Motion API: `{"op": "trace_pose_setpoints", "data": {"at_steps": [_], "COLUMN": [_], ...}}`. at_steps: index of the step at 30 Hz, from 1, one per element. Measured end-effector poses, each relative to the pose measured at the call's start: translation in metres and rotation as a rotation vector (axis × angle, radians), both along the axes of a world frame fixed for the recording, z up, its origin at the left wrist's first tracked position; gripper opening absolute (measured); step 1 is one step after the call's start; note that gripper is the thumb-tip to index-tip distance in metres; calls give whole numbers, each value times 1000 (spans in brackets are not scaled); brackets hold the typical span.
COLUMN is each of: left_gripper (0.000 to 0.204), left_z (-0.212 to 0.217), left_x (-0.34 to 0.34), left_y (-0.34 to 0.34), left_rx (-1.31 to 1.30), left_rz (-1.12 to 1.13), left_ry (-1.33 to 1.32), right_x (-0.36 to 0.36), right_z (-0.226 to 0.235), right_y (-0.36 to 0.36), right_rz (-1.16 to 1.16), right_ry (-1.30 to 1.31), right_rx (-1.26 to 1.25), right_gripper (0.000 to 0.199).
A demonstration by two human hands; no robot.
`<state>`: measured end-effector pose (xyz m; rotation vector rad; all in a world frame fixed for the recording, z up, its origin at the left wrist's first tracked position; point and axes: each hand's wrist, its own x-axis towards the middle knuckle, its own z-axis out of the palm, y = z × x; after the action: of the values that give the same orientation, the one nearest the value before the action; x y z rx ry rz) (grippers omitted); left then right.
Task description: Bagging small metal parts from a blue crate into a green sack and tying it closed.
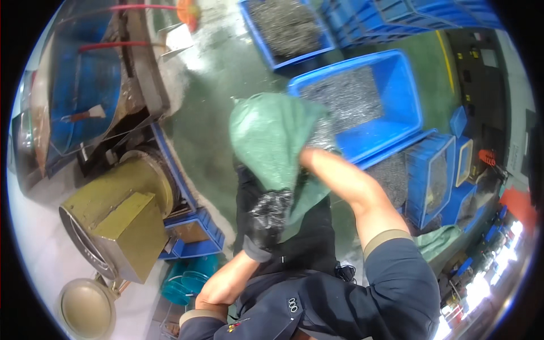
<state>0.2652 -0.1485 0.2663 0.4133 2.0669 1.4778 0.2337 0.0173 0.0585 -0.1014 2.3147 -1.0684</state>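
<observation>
A green woven sack (pixel 266 130) hangs in front of my legs, tilted toward a large blue plastic bin (pixel 409 96). Small grey metal pieces (pixel 345 96) lie in that bin. My left hand (pixel 268 218), in a shiny black glove, is closed on the gathered lower part of the sack. From the right, my bare forearm reaches to the sack's side beside the bin. Folds of the sack hide my right hand, so its fingers do not show. A silvery, blurred patch shows between the sack and the bin's near edge; I cannot tell what it is.
Another blue bin of metal bits (pixel 286 28) stands beyond. Stacked blue crates (pixel 430 181) line the right side. On the left is an olive-coloured machine (pixel 119 221) with a round opening, above a blue tray (pixel 198 235). Green floor (pixel 209 113) lies between.
</observation>
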Motion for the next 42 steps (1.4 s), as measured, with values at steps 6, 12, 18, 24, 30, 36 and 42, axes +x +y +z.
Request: {"op": "trace_pose_setpoints", "data": {"at_steps": [6, 12, 18, 24, 30, 36, 42], "left_gripper": [16, 16, 26, 35, 37, 31, 36], "left_z": [-28, -23, -47, -92, -176, -196, -133], "left_x": [-7, -6, -11, -7, -41, -67, -98], "left_y": [-35, -19, 15, 28, 87, 60, 178], "left_rx": [-162, -113, -373, -365, -692, -522, -1108], "left_rz": [-26, 178, -217, -466, -746, -903, -1214], "left_ry": [143, -116, 363, 373, 560, 631, 410], "right_x": [69, 72, 124, 54, 95, 119, 217], "right_z": [-1, -19, -68, -7, -89, -35, -130], "right_y": [8, 10, -84, -4, -40, 43, 146], "right_rz": [-191, -305, -281, -381, -679, -784, -534], "right_ry": [253, -21, 39, -351, 113, 98, 62], "right_rx": [350, 259, 107, -104, -57, -347, 397], "right_gripper": [43, 56, 48, 40, 38, 41, 33]}}
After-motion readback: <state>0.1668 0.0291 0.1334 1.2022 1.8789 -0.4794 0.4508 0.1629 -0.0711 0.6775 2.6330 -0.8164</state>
